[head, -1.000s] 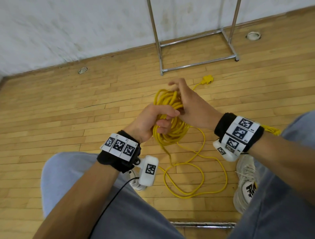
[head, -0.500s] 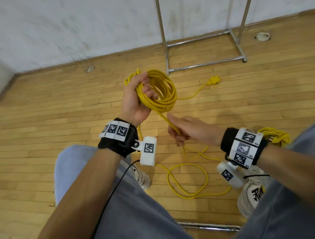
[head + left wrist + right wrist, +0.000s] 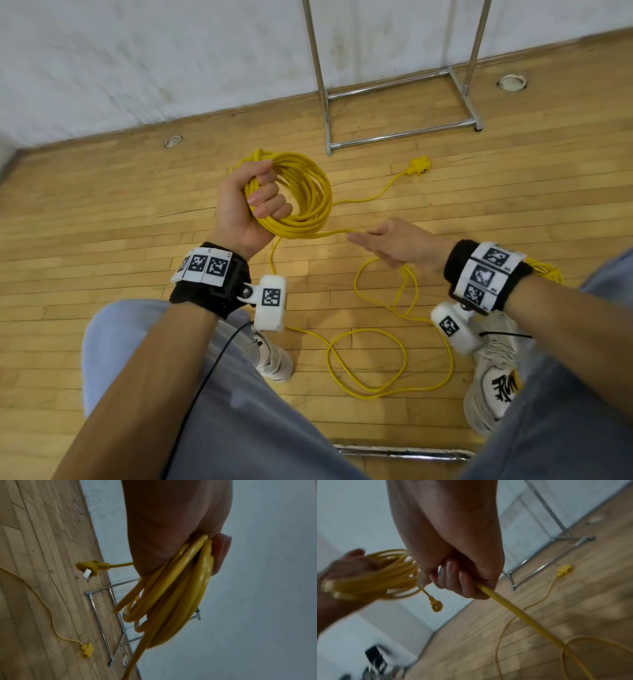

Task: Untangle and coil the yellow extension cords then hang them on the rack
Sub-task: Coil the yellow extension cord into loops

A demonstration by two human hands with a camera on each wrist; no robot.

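Note:
My left hand [image 3: 255, 205] grips a coil of yellow extension cord [image 3: 308, 195], held up in front of me; the coil [image 3: 171, 595] hangs from my curled fingers in the left wrist view, its plug [image 3: 93, 567] dangling beside it. My right hand [image 3: 387, 240] holds the free strand of that cord [image 3: 513, 607] just right of the coil. The remaining cord lies in loose loops [image 3: 370, 356] on the floor between my feet. Its yellow socket end [image 3: 419, 166] rests near the rack. Behind my right wrist shows a second yellow cord bundle [image 3: 544, 272].
The chrome rack [image 3: 397, 137] stands against the white wall, its base rails on the wood floor. Round floor outlets [image 3: 173, 141] sit near the wall. My shoes [image 3: 493, 370] flank the loops. A metal bar [image 3: 400, 452] lies close below me.
My left hand has stayed raised with the coil after lifting it. My right hand has slid right along the strand, drawing it out level from the coil.

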